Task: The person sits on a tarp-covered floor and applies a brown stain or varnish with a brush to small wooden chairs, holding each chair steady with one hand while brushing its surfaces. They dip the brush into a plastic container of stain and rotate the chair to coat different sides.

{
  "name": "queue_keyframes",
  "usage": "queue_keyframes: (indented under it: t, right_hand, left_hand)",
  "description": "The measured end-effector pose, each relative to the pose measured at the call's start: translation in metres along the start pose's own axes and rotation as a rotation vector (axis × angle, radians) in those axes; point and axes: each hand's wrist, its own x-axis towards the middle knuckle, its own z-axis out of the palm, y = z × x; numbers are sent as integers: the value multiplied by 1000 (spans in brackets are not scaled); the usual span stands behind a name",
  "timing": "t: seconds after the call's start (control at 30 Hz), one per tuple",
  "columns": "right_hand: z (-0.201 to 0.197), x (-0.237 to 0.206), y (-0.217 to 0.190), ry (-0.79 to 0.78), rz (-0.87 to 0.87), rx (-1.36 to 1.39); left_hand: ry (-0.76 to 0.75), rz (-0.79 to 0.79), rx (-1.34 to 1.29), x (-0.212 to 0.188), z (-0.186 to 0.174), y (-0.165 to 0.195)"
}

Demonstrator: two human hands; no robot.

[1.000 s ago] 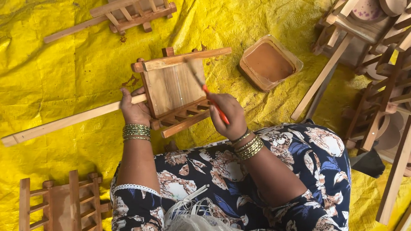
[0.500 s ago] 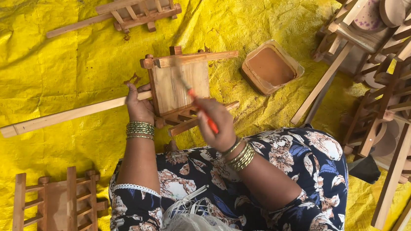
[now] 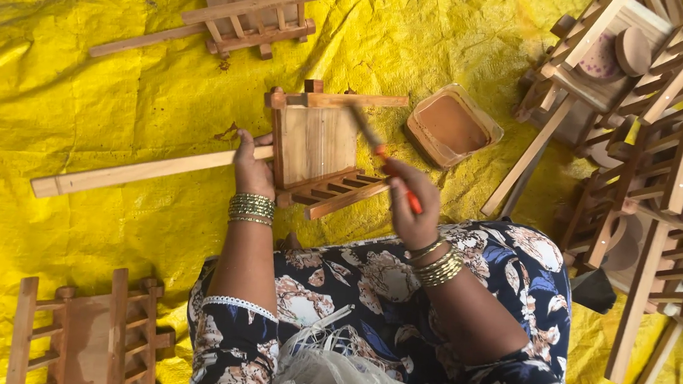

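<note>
A small wooden slatted frame with a flat panel (image 3: 317,144) lies on the yellow tarp (image 3: 62,93), a long wooden handle (image 3: 129,172) sticking out to its left. My left hand (image 3: 253,168) grips the handle where it meets the frame. My right hand (image 3: 413,202) holds a red-handled paintbrush (image 3: 378,150), whose bristle end rests on the panel's upper right. A square tub of brown stain (image 3: 453,125) sits just right of the frame.
Another wooden frame (image 3: 246,7) lies at the top, one more (image 3: 90,335) at the lower left. A stack of wooden frames and round discs (image 3: 659,137) fills the right side. My floral-clothed lap (image 3: 395,337) is below.
The frame has been turned and shifted a little right, its panel now squarer to me. My right hand moved right and the brush tip went to the panel's upper right.
</note>
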Motion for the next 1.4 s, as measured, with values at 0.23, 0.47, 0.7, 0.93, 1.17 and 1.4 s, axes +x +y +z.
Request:
queue_keyframes:
  t: [0.23, 0.47, 0.7, 0.93, 1.17, 1.4]
  right_hand:
    - [17, 12, -46, -41, -129, -2]
    - [-3, 17, -98, -81, -232, -192]
    - [5, 56, -142, -311, -394, -552]
    - [7, 56, -151, -284, -560, -645]
    - [15, 53, -163, -448, -524, -684]
    - [10, 55, -156, -425, -548, -838]
  left_hand:
    - [-1, -7, 13, -19, 6, 8]
    - [3, -62, 34, -30, 17, 14]
    - [35, -71, 80, -43, 21, 15]
    - [68, -78, 133, -44, 27, 19]
    - [22, -18, 74, -49, 31, 20]
    - [49, -29, 129, -49, 34, 12]
